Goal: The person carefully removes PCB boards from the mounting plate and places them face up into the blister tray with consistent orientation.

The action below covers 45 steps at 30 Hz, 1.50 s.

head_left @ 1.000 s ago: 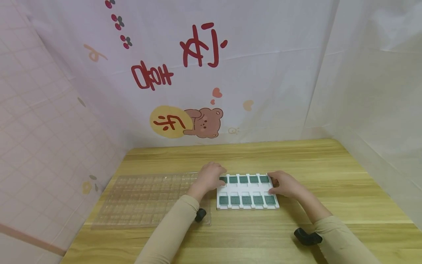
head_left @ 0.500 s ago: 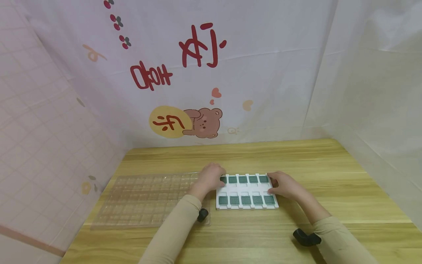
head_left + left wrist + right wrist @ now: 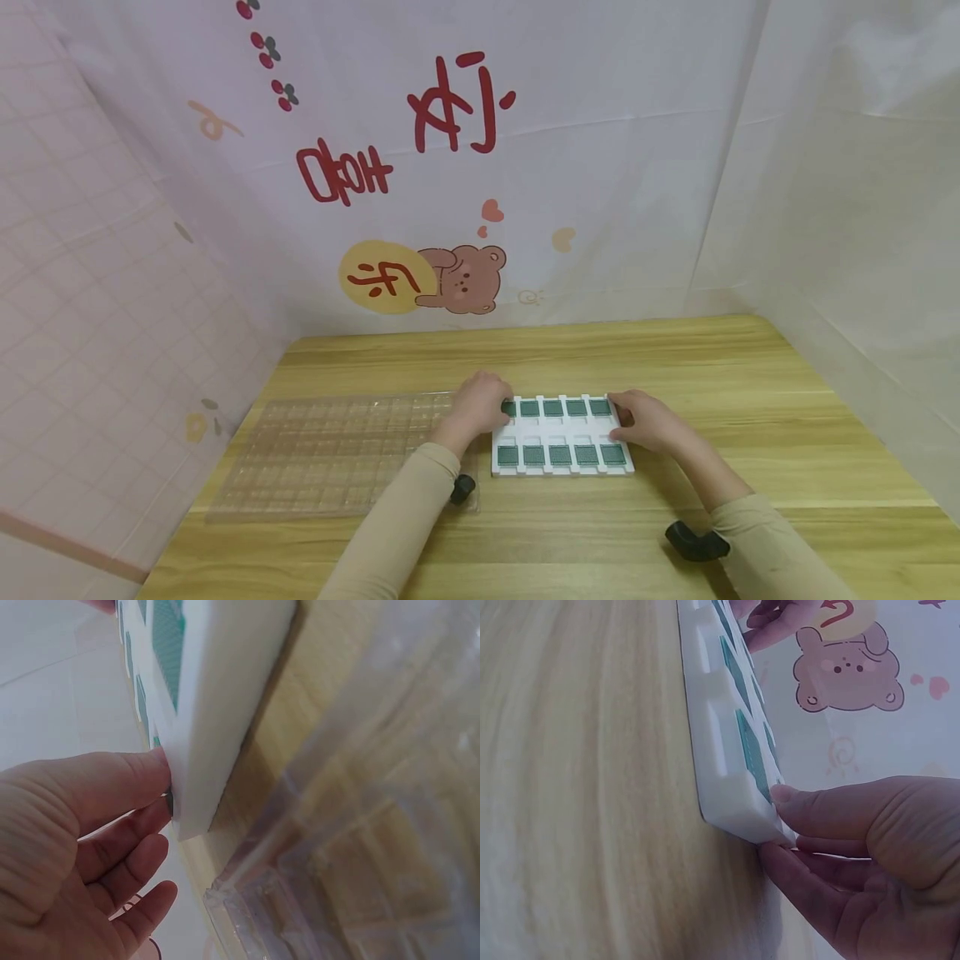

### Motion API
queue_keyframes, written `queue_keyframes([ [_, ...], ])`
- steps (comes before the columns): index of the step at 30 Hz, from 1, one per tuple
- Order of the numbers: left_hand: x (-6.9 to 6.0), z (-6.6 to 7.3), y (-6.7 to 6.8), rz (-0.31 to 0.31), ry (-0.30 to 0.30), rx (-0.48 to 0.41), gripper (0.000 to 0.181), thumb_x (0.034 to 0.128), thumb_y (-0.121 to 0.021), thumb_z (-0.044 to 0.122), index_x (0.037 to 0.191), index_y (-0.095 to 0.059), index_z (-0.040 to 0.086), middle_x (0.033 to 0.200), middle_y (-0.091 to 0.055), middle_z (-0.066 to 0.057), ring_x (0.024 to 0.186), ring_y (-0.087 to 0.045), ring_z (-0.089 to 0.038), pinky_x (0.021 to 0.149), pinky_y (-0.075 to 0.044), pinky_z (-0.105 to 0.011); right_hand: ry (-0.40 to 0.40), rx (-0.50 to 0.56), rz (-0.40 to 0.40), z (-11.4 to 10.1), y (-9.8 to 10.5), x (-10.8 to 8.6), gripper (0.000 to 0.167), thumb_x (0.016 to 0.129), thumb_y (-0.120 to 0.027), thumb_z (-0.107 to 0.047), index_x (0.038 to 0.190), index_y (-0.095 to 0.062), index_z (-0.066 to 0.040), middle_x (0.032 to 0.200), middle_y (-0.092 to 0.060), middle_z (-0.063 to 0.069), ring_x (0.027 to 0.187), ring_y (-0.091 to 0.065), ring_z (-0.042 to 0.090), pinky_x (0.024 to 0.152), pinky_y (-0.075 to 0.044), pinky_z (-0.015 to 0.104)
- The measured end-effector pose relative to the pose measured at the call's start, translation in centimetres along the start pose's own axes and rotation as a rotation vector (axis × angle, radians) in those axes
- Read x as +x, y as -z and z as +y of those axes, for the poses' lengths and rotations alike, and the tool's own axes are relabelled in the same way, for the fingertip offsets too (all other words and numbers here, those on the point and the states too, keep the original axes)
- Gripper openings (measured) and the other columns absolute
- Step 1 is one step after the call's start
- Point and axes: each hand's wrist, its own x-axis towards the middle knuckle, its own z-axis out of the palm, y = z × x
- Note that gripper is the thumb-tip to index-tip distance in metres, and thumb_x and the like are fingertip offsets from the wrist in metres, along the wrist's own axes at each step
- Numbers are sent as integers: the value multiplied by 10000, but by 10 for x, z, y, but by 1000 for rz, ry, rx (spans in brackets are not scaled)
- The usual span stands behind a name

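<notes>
White tray [image 3: 557, 427] rests near the counter's [image 3: 570, 546] middle, green pieces [image 3: 561, 455] seated in its slots. Left hand [image 3: 477, 405] has its grip clamped on the ten-o'clock corner, right hand [image 3: 648, 419] on the two-o'clock end, presumably for steadiness. Clear compartmented tray [image 3: 322, 454] lies at nine o'clock, apparently for ready reach.

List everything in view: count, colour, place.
table: 1, yellowish wood, underneath
walls: 3, pale, back and sides
bear print: 1, brown, back wall
lettering: several, red, back wall
other prints: several, mixed colours, walls
white tray: 1, white, mid-table
green squares: 10, green, two rows in white tray
clear tray: 1, colourless, table's left
sleeves: 2, beige, forearms
wrist gear: 2, black, beside sleeves
left hand: 1, bare, white tray's far left corner
right hand: 1, bare, white tray's right end
</notes>
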Motion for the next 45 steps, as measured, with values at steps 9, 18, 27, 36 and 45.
queue_keyframes([
  [9,-1,1,1,-3,20,-17,219,794,-786,123,1011,-777,145,933,-660,19,971,-562,-204,896,-461,-394,-7,11,-2,-2,0,-1,628,809,-801,-76,1301,-509,182,1121,-607,229,936,-554,284,878,-471,508],
  [18,-1,3,2,-14,31,-19,241,806,-780,119,1047,-774,134,985,-677,2,1006,-568,-216,921,-459,-408,3,11,-7,-1,0,0,626,806,-801,-69,1296,-508,188,1080,-615,195,912,-546,266,856,-475,490],
  [27,2,2,1,-28,24,-12,218,800,-784,129,1017,-772,135,979,-693,12,1010,-581,-213,935,-453,-400,-8,29,-7,-3,0,-2,633,816,-794,-77,1310,-497,186,1118,-606,217,933,-544,277,867,-469,496],
  [36,3,1,7,-36,9,-15,175,765,-758,96,927,-777,158,905,-711,56,929,-597,-195,907,-462,-402,-7,18,1,-2,1,-2,631,816,-794,-76,1310,-500,183,1100,-602,207,914,-537,272,841,-467,479],
  [45,4,-2,8,-33,-2,-50,181,727,-764,76,893,-759,147,858,-697,65,836,-579,-149,861,-477,-371,27,28,-5,-2,2,-3,618,812,-788,-56,1294,-498,200,1022,-614,170,876,-538,254,800,-475,453],
])
